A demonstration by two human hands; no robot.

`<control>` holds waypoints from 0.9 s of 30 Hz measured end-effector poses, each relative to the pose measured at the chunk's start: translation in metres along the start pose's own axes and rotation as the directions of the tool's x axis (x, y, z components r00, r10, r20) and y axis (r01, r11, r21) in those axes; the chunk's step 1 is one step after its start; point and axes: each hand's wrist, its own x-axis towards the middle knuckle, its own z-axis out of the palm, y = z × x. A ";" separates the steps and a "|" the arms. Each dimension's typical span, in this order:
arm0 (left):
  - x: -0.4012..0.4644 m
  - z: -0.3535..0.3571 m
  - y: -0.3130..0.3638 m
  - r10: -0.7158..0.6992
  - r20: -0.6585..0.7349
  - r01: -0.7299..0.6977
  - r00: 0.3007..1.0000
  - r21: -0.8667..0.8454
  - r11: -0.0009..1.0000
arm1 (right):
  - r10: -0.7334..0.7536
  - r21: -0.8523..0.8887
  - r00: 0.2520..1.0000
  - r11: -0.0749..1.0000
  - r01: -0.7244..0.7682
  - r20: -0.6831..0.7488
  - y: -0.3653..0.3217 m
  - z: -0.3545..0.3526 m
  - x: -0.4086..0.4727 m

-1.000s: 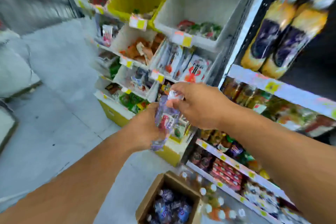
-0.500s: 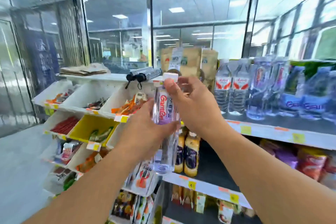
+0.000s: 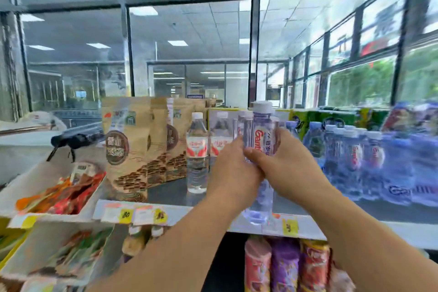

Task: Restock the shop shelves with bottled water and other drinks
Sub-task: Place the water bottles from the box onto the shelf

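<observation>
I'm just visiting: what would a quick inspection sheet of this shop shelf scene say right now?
Surface: top shelf, dark, with price tags along its front edge.
Job's things: clear water bottle with white cap, held upright over the shelf edge; blue-wrapped bottle packs at right; red-labelled bottles standing at left.
Clutter: brown paper pouches; snack bins; canisters on the shelf below.
Grippers: left hand and right hand both grip the bottle.
Cables: nothing seen.
Surroundings: glass partition and windows behind.

Brown snack pouches (image 3: 132, 149) stand on the shelf, a white bin (image 3: 47, 206) of packets sits left, and crisp tubes (image 3: 284, 265) stand below.
</observation>
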 end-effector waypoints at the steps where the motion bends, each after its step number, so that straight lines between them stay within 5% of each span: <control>1: 0.006 0.014 0.001 0.009 0.013 -0.009 1.000 -0.017 1.000 | 0.013 0.004 1.000 1.000 -0.013 -0.018 0.013 -0.003 0.008; 8: 0.028 0.062 -0.023 -0.027 0.132 0.006 0.991 0.154 0.988 | 0.095 -0.004 0.995 0.995 -0.095 -0.037 0.069 -0.006 0.062; 13: 0.045 0.064 -0.043 -0.031 0.085 0.003 0.996 0.305 0.952 | 0.131 -0.069 0.991 0.989 -0.130 0.004 0.081 0.008 0.081; 27: 0.060 0.074 -0.062 0.036 0.085 -0.059 0.996 0.296 0.953 | 0.168 -0.094 0.985 0.982 -0.162 0.051 0.080 0.024 0.103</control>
